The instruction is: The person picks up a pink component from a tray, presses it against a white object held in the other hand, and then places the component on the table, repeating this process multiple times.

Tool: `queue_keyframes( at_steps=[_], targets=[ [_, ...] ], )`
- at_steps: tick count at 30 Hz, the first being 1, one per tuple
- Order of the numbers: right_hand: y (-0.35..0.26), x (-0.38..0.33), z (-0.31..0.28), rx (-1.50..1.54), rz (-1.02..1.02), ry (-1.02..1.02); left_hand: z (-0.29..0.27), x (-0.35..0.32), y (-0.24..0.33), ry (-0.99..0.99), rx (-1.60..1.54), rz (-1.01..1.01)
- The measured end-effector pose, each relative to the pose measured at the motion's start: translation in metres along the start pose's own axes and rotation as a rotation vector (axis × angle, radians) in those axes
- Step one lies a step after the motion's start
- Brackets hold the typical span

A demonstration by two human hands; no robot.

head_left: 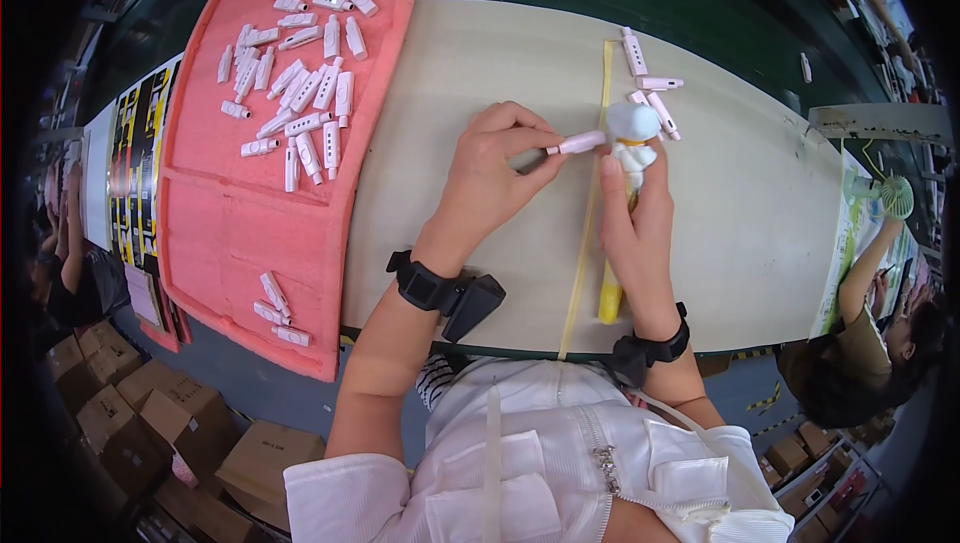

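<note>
Pink foam tray (240, 233) lying left of the cream table top (480, 73), its upper compartment holding a loose heap of small pink-and-white parts (295, 83); lower compartment nearly bare, only a few more parts (275, 308) near its bottom edge; raised rim of the tray overlapping the table's left edge.

Left hand (490, 178) right of the tray, fingers pinched shut on a small pink part (580, 143); right hand (635, 233) further right, closed around a yellow-handled tool (610, 298) with a white cloth-wrapped tip (633, 133); pink part's end touching that tip, above a yellow strip (590, 213) running down the table.

A few finished pink parts (650, 93) beyond the tip, far from the tray; broad bare table surface right of the right hand as far as the table's right edge; near edge just under both wrists; cardboard boxes (150, 413) on the floor below the tray; another person (870, 343) seated past the table's right edge.
</note>
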State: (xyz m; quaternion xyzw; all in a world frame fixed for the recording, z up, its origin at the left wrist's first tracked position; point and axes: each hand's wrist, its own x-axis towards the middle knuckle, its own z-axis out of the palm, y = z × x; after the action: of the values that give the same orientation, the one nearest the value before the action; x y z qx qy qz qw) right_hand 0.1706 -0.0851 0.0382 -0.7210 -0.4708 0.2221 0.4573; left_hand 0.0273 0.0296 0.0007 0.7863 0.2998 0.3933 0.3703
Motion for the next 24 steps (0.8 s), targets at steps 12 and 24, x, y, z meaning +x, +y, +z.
queue_keyframes(
  at_steps=[12,24],
  targets=[
    [-0.009,0.0,-0.001,0.443,0.161,0.055,0.01,-0.006,0.024,-0.148,-0.856,-0.534],
    [-0.006,0.0,-0.002,0.385,0.171,0.012,-0.002,-0.007,0.031,-0.116,-0.316,-0.247]
  ],
)
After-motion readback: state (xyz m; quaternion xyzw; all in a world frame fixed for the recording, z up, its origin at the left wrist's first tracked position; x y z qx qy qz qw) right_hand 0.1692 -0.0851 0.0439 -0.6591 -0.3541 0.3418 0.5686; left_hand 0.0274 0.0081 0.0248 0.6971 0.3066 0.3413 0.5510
